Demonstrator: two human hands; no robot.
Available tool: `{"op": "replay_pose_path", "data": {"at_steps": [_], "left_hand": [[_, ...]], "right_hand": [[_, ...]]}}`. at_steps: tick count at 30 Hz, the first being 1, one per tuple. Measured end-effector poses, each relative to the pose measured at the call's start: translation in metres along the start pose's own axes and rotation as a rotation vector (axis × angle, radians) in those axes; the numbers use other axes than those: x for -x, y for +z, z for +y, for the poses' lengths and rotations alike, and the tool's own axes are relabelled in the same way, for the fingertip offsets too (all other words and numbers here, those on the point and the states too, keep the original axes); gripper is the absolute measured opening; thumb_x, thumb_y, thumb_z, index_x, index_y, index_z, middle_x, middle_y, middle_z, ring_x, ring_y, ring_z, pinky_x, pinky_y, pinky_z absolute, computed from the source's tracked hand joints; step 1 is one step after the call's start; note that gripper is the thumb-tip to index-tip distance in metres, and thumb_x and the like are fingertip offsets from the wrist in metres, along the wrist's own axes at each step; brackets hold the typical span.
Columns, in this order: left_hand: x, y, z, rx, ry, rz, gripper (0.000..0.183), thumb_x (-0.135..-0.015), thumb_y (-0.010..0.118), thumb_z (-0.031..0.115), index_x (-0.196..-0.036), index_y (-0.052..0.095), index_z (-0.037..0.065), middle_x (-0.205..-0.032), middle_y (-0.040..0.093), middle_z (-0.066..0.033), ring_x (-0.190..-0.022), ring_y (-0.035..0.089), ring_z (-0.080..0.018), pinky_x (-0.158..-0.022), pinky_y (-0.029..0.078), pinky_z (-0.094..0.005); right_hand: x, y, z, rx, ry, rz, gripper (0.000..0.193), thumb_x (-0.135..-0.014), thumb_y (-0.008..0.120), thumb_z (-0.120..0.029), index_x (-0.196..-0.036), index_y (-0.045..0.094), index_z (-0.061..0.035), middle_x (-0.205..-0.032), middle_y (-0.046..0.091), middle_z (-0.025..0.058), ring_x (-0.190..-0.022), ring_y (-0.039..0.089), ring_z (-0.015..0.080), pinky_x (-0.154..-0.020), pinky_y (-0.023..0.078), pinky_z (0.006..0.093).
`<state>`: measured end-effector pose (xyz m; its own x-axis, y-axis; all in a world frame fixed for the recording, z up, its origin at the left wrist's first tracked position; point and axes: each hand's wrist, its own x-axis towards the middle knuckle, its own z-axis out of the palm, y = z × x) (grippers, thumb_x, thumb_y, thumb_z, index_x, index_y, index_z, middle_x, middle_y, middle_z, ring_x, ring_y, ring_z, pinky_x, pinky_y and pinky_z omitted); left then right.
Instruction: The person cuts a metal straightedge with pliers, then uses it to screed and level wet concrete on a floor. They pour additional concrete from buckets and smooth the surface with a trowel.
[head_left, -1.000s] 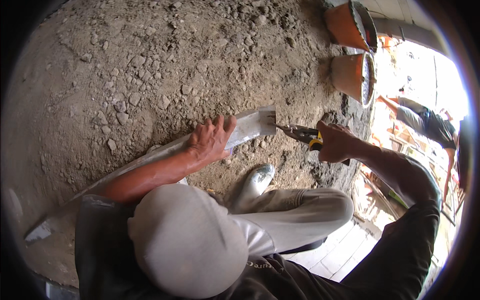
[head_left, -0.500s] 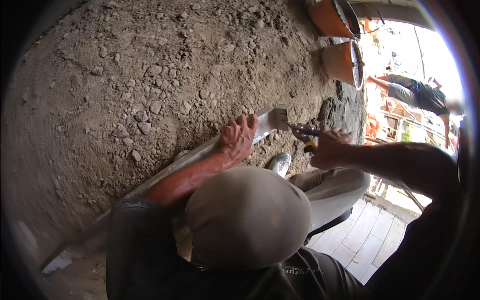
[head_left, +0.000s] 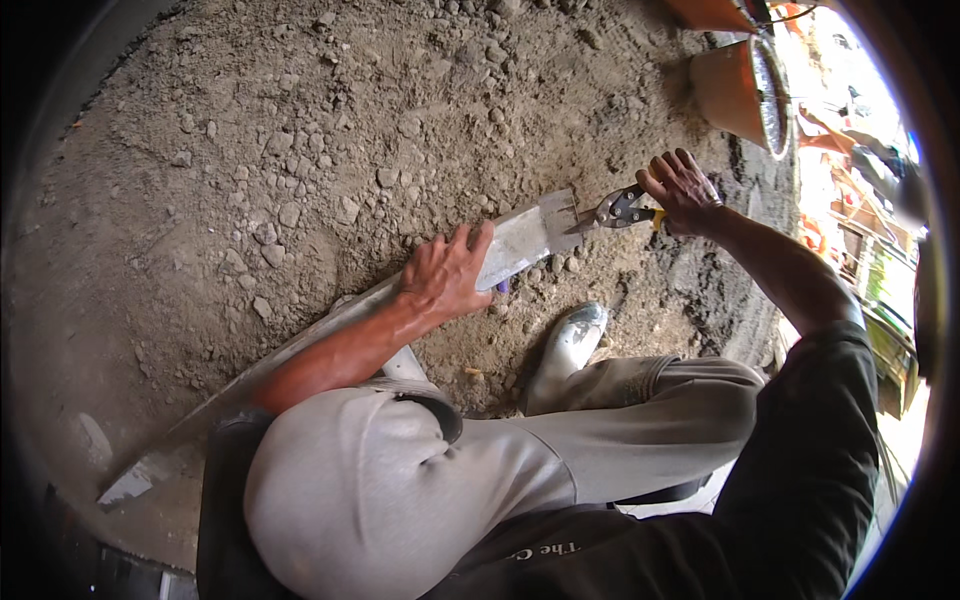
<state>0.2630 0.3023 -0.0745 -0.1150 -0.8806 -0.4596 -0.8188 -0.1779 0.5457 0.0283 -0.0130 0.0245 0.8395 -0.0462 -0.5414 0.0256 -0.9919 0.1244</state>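
Observation:
A long grey metal channel runs slantwise over the dirt, its far end cut into short tabs. My left hand is closed over the channel a little short of that end, fingers on its upper edge. In my right hand is a pair of tin snips with dark and yellow handles. The tips of the snips' blades meet the tabbed end. Whether metal lies between the blades is too small to tell. My left forearm lies along the channel and hides part of it.
Loose soil and stones spread across the ground. An orange bucket stands at the far right, with another bucket beyond it. My bent grey-trousered knees and a pale boot are close to the channel. Someone is partly visible at the right.
The view has shifted, showing more of my legs. My right hand has moved farther out, its fingers looser around the snips. My left hand still holds the channel.

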Motion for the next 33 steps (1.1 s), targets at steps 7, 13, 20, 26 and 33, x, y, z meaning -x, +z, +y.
{"op": "replay_pose_path", "data": {"at_steps": [7,13,20,26,33], "left_hand": [[-0.006,0.004,0.007,-0.01,-0.077,-0.084,0.103,-0.064,0.082,0.041,-0.147,0.032,0.007,-0.122,0.05,-0.0219,-0.097,0.061,-0.0362,-0.073,0.055,-0.0477],[-0.001,0.008,0.007,-0.022,-0.068,-0.07,0.1,-0.063,0.083,0.042,-0.145,0.035,0.007,-0.115,0.051,-0.0188,-0.093,0.062,-0.035,-0.069,0.057,-0.0456],[0.009,0.009,0.005,-0.095,0.082,0.117,0.097,-0.068,0.079,0.051,-0.143,0.035,0.008,-0.105,0.05,-0.0156,-0.082,0.061,-0.0292,-0.055,0.056,-0.0383],[0.014,0.011,0.009,-0.107,0.108,0.117,0.092,-0.071,0.079,0.05,-0.142,0.034,0.011,-0.105,0.049,-0.0159,-0.082,0.061,-0.0274,-0.055,0.057,-0.0383],[0.023,0.004,0.01,-0.132,0.084,0.192,0.092,-0.071,0.081,0.047,-0.142,0.032,0.013,-0.109,0.048,-0.0155,-0.09,0.061,-0.0296,-0.064,0.056,-0.0385]], "right_hand": [[-0.01,0.114,-0.005,-0.151,0.009,0.115,0.075,-0.068,0.078,-0.015,-0.13,0.035,-0.0151,-0.106,0.049,0.0139,-0.103,0.051,0.0315,-0.095,0.037,0.0483],[0.003,0.084,-0.014,-0.056,0.05,-0.058,0.069,-0.071,0.076,-0.021,-0.129,0.038,-0.0156,-0.104,0.048,0.013,-0.103,0.05,0.0303,-0.092,0.037,0.0486],[0.038,-0.078,-0.049,-0.386,0.266,-0.517,0.052,-0.074,0.07,-0.016,-0.121,0.048,-0.0095,-0.101,0.051,0.0111,-0.098,0.051,0.0228,-0.082,0.041,0.0457],[0.003,-0.182,-0.118,-0.606,0.715,-0.974,0.066,-0.066,0.072,-0.031,-0.116,0.049,0.0058,-0.095,0.063,0.0253,-0.092,0.063,0.0387,-0.08,0.049,0.0451],[-0.044,-0.213,-0.193,-0.962,1.242,-1.065,0.066,-0.079,0.068,-0.037,-0.118,0.047,0.0119,-0.087,0.065,0.0142,-0.07,0.058,0.0186,-0.055,0.048,0.0339]]}}
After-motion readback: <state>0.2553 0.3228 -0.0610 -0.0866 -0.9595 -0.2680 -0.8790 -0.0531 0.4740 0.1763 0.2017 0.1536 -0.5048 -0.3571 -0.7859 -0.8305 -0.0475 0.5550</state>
